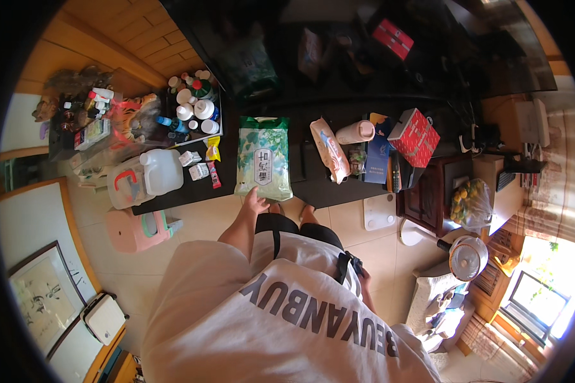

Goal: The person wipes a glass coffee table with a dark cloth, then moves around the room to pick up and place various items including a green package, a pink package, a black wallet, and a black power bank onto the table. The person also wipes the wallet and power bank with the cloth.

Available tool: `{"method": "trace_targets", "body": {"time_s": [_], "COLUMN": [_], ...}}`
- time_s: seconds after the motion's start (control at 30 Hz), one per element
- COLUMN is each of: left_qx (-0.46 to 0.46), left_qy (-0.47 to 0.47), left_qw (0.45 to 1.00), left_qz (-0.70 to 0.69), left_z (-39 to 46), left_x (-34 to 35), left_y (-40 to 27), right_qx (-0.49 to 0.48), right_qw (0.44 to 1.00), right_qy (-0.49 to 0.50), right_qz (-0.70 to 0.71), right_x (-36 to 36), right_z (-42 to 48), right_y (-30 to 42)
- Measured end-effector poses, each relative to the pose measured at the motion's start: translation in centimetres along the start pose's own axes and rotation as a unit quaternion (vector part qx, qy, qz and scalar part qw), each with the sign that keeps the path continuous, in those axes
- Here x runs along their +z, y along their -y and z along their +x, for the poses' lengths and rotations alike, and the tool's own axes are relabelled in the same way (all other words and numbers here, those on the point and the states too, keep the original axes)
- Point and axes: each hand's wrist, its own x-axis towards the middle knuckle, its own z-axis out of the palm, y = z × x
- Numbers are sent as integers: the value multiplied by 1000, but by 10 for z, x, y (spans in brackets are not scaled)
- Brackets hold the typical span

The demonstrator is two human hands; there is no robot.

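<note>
A green and white leaf-patterned plastic bag (263,153) lies on the dark tabletop (316,186), its near end at the table's front edge. My left hand (257,202) reaches to that near end. One finger lies against the bag, while the others are apart just in front of it. At my right hip, my right hand (365,278) is beside a black item with a strap (352,264). My body and the item partly hide that hand, so its grip cannot be made out.
Left on the table are a translucent jug (161,172), small cartons (199,171) and a box of bottles (203,109). To the right stand a pink tumbler (357,132), a snack bag (330,151) and a red box (414,138). A fan (467,258) and pink stool (136,230) flank me.
</note>
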Motion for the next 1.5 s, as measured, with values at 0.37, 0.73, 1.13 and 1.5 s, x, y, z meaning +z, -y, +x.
{"method": "trace_targets", "body": {"time_s": [0.37, 0.73, 1.13, 1.5], "left_qx": [211, 453, 608, 424], "left_qy": [130, 129, 157, 344], "left_qw": [968, 854, 745, 830], "left_qz": [-24, 220, 225, 113], "left_z": [-50, -197, -249, -326], "left_x": [12, -16, 5, 13], "left_y": [-42, -74, -46, -39], "right_qx": [9, -76, -366, -515], "right_qw": [998, 987, 904, 843], "right_qy": [-22, 29, 137, 91], "right_qz": [56, 136, 171, 127], "right_x": [2, 52, 163, 181], "right_z": [12, 50, 4, -97], "right_y": [10, 175, 369, 464]}}
